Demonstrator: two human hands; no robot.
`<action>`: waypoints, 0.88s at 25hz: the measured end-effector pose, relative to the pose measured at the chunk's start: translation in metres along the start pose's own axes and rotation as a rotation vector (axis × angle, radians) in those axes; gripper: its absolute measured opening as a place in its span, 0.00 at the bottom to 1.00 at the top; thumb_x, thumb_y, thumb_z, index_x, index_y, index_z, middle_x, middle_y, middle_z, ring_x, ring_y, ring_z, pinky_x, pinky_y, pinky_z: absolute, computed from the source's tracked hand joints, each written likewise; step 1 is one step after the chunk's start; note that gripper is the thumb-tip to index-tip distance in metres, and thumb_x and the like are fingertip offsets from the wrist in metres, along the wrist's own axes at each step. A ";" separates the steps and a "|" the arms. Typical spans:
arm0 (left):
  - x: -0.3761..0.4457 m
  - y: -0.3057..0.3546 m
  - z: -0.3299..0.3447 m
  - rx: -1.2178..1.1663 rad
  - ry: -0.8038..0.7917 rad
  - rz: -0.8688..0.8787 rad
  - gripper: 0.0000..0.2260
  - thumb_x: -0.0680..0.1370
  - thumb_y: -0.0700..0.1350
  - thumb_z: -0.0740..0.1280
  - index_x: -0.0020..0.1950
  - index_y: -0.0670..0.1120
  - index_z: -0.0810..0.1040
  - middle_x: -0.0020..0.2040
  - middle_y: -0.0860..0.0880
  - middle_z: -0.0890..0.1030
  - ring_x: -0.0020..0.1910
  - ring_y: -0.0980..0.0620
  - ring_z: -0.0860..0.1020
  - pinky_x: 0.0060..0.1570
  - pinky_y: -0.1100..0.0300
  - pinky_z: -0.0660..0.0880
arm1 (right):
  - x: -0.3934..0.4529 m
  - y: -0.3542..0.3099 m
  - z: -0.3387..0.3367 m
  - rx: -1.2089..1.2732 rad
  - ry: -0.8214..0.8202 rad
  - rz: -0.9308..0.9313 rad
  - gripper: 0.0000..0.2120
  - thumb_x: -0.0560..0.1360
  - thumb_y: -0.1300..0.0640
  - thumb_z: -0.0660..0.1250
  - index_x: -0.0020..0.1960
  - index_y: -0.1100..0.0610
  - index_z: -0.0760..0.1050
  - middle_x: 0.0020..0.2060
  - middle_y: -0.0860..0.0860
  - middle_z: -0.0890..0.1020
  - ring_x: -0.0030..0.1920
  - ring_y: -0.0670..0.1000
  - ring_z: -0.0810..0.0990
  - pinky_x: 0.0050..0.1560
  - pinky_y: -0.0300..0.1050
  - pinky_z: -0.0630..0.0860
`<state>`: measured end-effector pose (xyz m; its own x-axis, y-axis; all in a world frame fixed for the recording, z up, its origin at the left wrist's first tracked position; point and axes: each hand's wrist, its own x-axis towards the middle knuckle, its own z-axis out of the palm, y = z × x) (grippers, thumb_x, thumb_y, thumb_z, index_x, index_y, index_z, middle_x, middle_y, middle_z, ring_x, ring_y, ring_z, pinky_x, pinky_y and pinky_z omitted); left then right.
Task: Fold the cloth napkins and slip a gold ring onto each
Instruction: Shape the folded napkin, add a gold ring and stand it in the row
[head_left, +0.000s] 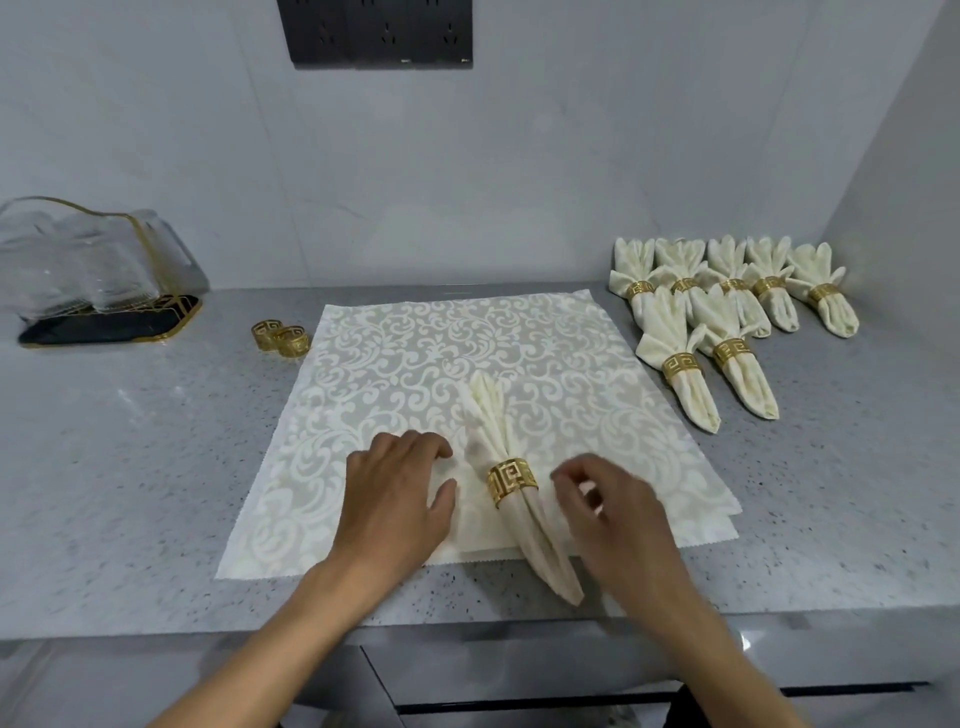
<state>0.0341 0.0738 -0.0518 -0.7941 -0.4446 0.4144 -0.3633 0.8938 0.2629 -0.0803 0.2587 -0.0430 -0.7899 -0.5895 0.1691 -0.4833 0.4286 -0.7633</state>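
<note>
On the worktop (130, 467): speckled grey stone, damask napkins (415, 364) spread flat.
Centre: pleated cream napkin (519, 519), fretwork gold ring (511, 480).
Left hand (397, 499): flat, fingers relaxed, resting at ring's 9 o'clock.
Right hand (613, 514): loosely curled, holding nothing, at 3 o'clock.

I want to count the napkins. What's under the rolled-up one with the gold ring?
Under the ringed napkin lies a stack of flat patterned napkins. At least two edges show; how many are covered can't be told.

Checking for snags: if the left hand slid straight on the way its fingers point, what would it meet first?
Probably the fanned top of the ringed napkin, just up and right of the left hand; its fingertips lie close beside the folds. Depth is unclear.
</note>
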 end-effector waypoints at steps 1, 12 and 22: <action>0.002 0.000 0.004 -0.054 -0.038 -0.030 0.11 0.77 0.49 0.67 0.59 0.52 0.76 0.56 0.57 0.78 0.57 0.52 0.73 0.54 0.57 0.63 | 0.017 0.001 0.000 0.009 0.013 -0.005 0.08 0.79 0.57 0.62 0.52 0.49 0.79 0.46 0.40 0.82 0.45 0.40 0.79 0.49 0.45 0.78; 0.045 -0.002 0.012 -0.586 -0.155 -0.056 0.09 0.71 0.41 0.74 0.44 0.54 0.80 0.42 0.57 0.82 0.45 0.58 0.79 0.48 0.59 0.76 | 0.079 0.012 0.012 0.342 -0.196 -0.137 0.13 0.69 0.69 0.71 0.48 0.53 0.79 0.35 0.46 0.80 0.33 0.45 0.75 0.39 0.38 0.74; 0.005 -0.019 0.029 -0.403 -0.102 -0.085 0.04 0.72 0.48 0.76 0.40 0.53 0.82 0.41 0.58 0.83 0.43 0.58 0.79 0.48 0.53 0.78 | 0.044 0.053 0.012 -0.125 0.056 -0.377 0.09 0.69 0.59 0.77 0.39 0.50 0.79 0.37 0.41 0.78 0.41 0.43 0.77 0.41 0.32 0.70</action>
<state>0.0228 0.0561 -0.0797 -0.8211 -0.4894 0.2938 -0.2259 0.7513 0.6200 -0.1356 0.2472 -0.0835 -0.5664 -0.6845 0.4590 -0.7824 0.2717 -0.5603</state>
